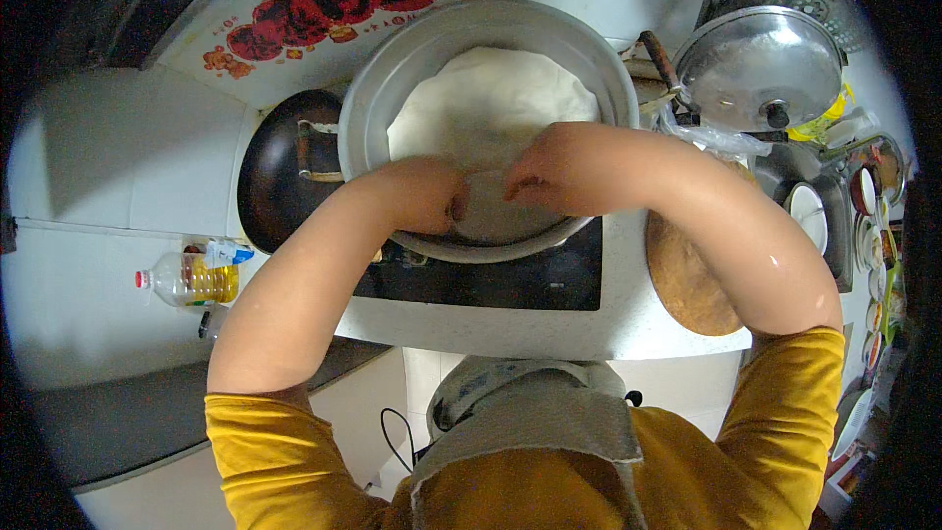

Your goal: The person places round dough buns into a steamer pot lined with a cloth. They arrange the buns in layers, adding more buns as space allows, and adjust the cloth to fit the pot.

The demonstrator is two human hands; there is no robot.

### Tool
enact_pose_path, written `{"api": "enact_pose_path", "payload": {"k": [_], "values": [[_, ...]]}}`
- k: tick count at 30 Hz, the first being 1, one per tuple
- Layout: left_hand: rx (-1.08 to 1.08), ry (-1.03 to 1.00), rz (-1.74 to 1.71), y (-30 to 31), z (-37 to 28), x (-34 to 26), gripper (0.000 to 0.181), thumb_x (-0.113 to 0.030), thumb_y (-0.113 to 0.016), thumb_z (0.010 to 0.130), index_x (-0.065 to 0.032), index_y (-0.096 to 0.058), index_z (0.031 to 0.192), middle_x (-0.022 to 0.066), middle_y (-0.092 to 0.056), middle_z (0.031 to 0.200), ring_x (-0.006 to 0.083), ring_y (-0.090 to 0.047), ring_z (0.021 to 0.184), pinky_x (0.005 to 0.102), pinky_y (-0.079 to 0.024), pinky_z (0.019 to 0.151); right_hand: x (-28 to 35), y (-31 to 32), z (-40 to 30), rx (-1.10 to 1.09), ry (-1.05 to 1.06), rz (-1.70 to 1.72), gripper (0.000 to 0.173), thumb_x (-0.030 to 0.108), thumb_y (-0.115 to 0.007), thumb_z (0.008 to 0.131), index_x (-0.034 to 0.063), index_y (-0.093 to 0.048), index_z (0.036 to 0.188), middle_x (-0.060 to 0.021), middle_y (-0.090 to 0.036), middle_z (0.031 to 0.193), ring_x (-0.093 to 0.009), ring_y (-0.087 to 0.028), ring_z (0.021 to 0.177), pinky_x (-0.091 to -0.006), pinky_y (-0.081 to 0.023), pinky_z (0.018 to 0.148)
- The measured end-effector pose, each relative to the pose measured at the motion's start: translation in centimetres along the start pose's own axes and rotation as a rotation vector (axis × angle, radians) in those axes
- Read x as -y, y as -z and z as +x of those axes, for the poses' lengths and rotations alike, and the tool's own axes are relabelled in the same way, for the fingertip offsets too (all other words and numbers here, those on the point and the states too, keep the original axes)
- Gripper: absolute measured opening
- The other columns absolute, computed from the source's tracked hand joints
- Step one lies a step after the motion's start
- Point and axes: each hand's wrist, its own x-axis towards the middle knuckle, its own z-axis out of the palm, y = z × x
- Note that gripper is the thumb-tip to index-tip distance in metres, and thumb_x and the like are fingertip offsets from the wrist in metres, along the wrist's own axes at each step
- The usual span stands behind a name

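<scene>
A large round metal pot (368, 81) stands over the stove in front of me. Inside it lies a white cloth or sheet of dough (493, 88), spread over the far part; which of the two cannot be told. My left hand (434, 195) is at the near left of the pot's opening, blurred, with its fingers curled inward. My right hand (548, 169) is to its right, also curled and blurred, its fingertips turned towards the left hand. Both hands are over the near edge of the white material. Whether either one grips it is hidden.
A black wok (280, 169) sits left of the pot, over the black cooktop (478, 287). An oil bottle (191, 280) stands farther left. To the right are a lidded metal pan (762, 66), a round wooden board (684, 280), a sink (839, 228) and several dishes.
</scene>
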Motion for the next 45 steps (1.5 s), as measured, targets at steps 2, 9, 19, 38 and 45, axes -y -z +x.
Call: {"api": "enact_pose_path", "payload": {"k": [2,9,19,38,45], "values": [[0.044,0.005,-0.043,-0.1,0.4,0.6,0.024,-0.016,-0.068,0.075,-0.0129,-0.076,0.097,0.0164,-0.072,0.095,0.0331,-0.069,0.092,0.0452,-0.053,0.084,0.2,-0.5,2.1,0.077,0.081,-0.054,0.025,0.022,-0.056,0.091,0.0094,-0.069,0.108,-0.0170,-0.070,0.095,-0.036,-0.067,0.090,-0.0446,-0.052,0.083],[-0.040,0.053,-0.051,-2.1,1.2,3.3,0.023,-0.019,-0.064,0.081,-0.0172,-0.077,0.100,0.0147,-0.072,0.100,0.0330,-0.069,0.093,0.0433,-0.053,0.084,2.0,-2.5,7.2,0.410,0.177,-0.243,0.034,0.008,-0.049,0.086,0.0091,-0.069,0.112,-0.0199,-0.069,0.107,-0.039,-0.065,0.099,-0.0485,-0.050,0.089],[0.052,0.079,-0.020,-1.7,1.6,2.8,0.025,-0.019,-0.060,0.085,-0.0056,-0.074,0.100,0.0171,-0.071,0.107,0.0338,-0.068,0.100,0.0447,-0.054,0.085,1.3,-4.6,8.6,0.492,-0.054,-0.066,0.032,0.009,-0.048,0.089,0.0011,-0.069,0.111,-0.0241,-0.066,0.115,-0.038,-0.062,0.110,-0.0485,-0.045,0.099],[-0.265,0.335,0.052,-0.1,3.3,5.1,0.055,-0.020,-0.075,0.078,-0.0058,-0.057,0.128,0.0186,-0.059,0.130,0.0340,-0.060,0.118,0.0447,-0.051,0.097,-1.8,0.4,7.6,0.241,-0.162,-0.047,0.029,0.028,-0.061,0.090,0.0081,-0.071,0.108,-0.0156,-0.069,0.109,-0.036,-0.064,0.102,-0.0427,-0.050,0.091],[-0.120,0.356,0.020,1.3,4.8,6.3,0.082,-0.031,-0.081,0.073,-0.0095,-0.042,0.142,0.0187,-0.048,0.143,0.0392,-0.052,0.126,0.0474,-0.045,0.105,-1.3,0.2,6.7,0.336,-0.297,-0.240,0.038,0.034,-0.060,0.089,0.0063,-0.067,0.115,-0.0194,-0.068,0.109,-0.037,-0.063,0.106,-0.0459,-0.048,0.095]]}}
